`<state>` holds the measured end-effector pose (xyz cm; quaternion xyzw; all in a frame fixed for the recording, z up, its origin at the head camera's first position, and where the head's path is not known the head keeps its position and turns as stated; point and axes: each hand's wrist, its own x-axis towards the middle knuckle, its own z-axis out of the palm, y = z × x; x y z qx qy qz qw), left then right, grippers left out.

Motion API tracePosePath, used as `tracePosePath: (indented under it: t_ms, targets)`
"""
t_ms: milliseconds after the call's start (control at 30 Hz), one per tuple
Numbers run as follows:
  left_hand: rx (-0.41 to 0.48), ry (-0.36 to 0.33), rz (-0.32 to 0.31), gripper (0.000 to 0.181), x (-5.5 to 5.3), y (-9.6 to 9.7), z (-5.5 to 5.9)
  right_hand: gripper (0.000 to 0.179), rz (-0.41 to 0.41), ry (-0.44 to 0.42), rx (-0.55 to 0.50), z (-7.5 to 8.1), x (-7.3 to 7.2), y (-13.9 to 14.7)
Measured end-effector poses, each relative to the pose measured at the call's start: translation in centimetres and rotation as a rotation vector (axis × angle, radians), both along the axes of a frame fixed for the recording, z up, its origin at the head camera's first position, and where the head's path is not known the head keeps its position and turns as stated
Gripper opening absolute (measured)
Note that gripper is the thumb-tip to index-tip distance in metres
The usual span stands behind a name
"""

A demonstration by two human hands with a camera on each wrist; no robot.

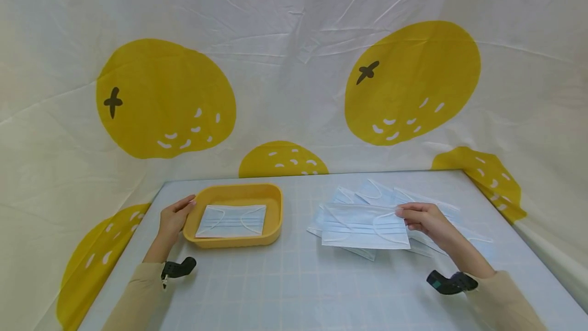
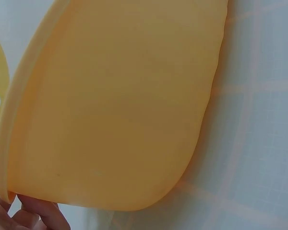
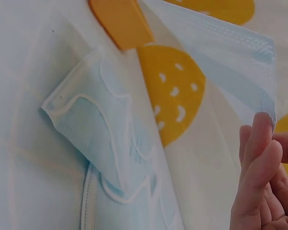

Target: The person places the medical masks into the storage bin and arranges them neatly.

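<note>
My left hand (image 1: 173, 220) grips the left end of a yellow plastic tray (image 1: 239, 242) by its rim. In the left wrist view the fingers (image 2: 48, 213) curl under the rim, and the tray's side wall fills much of the picture. A light blue face mask (image 1: 231, 220) with white ear loops lies flat inside the tray. Over on the right, my right hand (image 1: 431, 225) pinches one face mask (image 1: 356, 228) by its upper right corner. The held mask hangs above a loose pile of similar masks (image 3: 120, 143), hiding part of it.
The table (image 1: 285, 290) has a pale checked cover. Behind it hangs a white cloth (image 1: 294, 91) printed with large yellow fruit shapes, which also drapes along both sides. A black camera sits on each wrist.
</note>
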<state>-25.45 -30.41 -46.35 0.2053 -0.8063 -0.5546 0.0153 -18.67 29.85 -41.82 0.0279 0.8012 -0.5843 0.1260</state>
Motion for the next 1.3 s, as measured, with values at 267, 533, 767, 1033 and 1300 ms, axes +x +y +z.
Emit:
tracePosePath:
  t_ms: [267,533,767,1033,1300]
  targets:
    - [0.013,-0.003,0.005,0.050,0.1,-0.1,0.1,0.043,0.008,-0.012,-0.029,-1.2,-0.6,-3.0]
    - [0.027,-0.015,0.015,0.050,0.2,-0.3,-0.1,0.039,-0.008,-0.027,-0.072,-1.9,-0.8,-5.5]
    - [0.020,-0.014,0.017,0.049,0.2,-0.3,0.1,0.040,-0.010,-0.021,-0.100,-1.6,-1.2,-7.1]
    - [0.028,-0.026,0.016,0.049,0.1,-0.2,0.2,0.041,0.020,-0.011,-0.147,-1.6,-1.7,-9.1]
    - [0.026,-0.014,0.001,0.050,0.0,0.0,0.2,0.037,0.005,-0.025,-0.186,-1.4,-2.5,-12.0]
